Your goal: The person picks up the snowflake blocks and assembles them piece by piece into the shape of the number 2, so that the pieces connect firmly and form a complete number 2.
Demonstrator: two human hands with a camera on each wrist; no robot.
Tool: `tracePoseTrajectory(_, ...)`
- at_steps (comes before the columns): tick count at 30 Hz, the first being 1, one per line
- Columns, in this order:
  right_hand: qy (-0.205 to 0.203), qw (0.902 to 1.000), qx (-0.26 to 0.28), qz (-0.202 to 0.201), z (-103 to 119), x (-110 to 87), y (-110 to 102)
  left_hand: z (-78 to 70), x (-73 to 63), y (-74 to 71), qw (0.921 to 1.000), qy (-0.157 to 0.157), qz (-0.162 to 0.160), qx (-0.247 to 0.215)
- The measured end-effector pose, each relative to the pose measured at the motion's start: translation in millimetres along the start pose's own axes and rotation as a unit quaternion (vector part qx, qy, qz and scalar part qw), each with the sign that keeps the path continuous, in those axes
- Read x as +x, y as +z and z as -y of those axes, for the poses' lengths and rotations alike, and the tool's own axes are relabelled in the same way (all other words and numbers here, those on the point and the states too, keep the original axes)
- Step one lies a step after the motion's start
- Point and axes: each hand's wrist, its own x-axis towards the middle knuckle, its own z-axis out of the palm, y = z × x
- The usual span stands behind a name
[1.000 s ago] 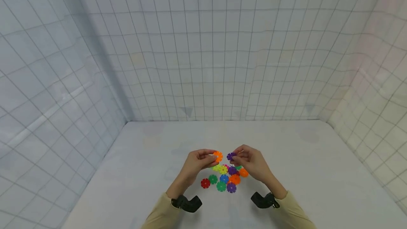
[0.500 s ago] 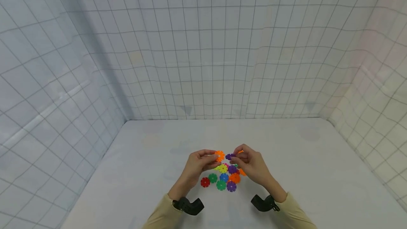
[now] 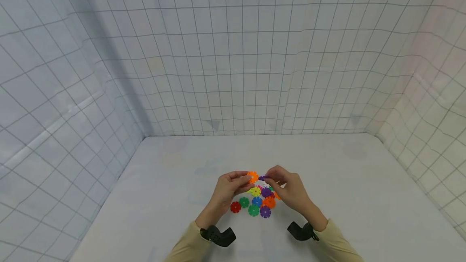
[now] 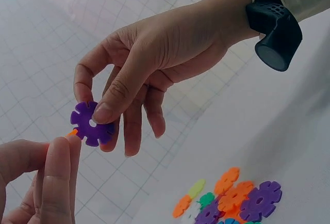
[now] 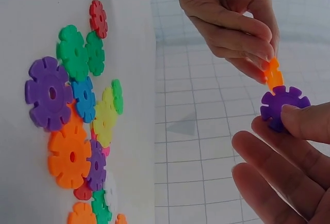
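Observation:
Between thumb and fingers, my left hand [image 3: 228, 188] pinches an orange notched plastic disc [image 3: 253, 177], its face toward the head camera. My right hand [image 3: 287, 185] pinches a purple notched disc [image 5: 282, 105] by thumb and index finger, with its other fingers spread loosely. The purple disc is turned edge-on in the head view, crosswise to the orange one. Their rims meet at the notches in the right wrist view. In the left wrist view only a sliver of the orange disc [image 4: 73, 132] shows past my left fingertips. Both discs are held above the table.
Several loose notched discs lie below the hands on the white table [image 3: 174, 213]: a red one [image 3: 235, 207], a blue one [image 3: 257, 201], a purple one [image 3: 265, 212], plus green, yellow, orange and white ones, some overlapping. White grid-patterned sheets [image 3: 233, 72] stand around the back and sides.
The purple disc has turned from nearly face-on to edge-on and moved left. The orange disc has shifted slightly right, so the gap between them has closed.

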Motion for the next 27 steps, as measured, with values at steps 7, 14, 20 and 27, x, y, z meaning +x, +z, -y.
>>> tracePoseTrajectory(7, -0.039, 0.9987, -0.032, -0.007, 0.1, 1.4, -1.6, 1.2, -0.4, 0.4, 1.0, 0.002, 0.008, -0.005)
tracePoseTrajectory(14, -0.03, 0.9992, 0.024, -0.008, 10.8, 3.4, -1.8, 1.5, -1.6, 1.7, 0.9993, -0.009, 0.032, 0.018)
tracePoseTrajectory(20, -0.019, 0.9987, 0.048, -0.001, 34.4, 9.1, -7.5, 0.8, -2.7, 0.8, 0.9981, -0.012, 0.033, 0.051)
tracePoseTrajectory(27, -0.035, 0.9975, 0.061, 0.004, 37.8, 9.8, -9.6, 0.7, -3.5, 1.9, 0.9974, -0.007, 0.036, 0.062)
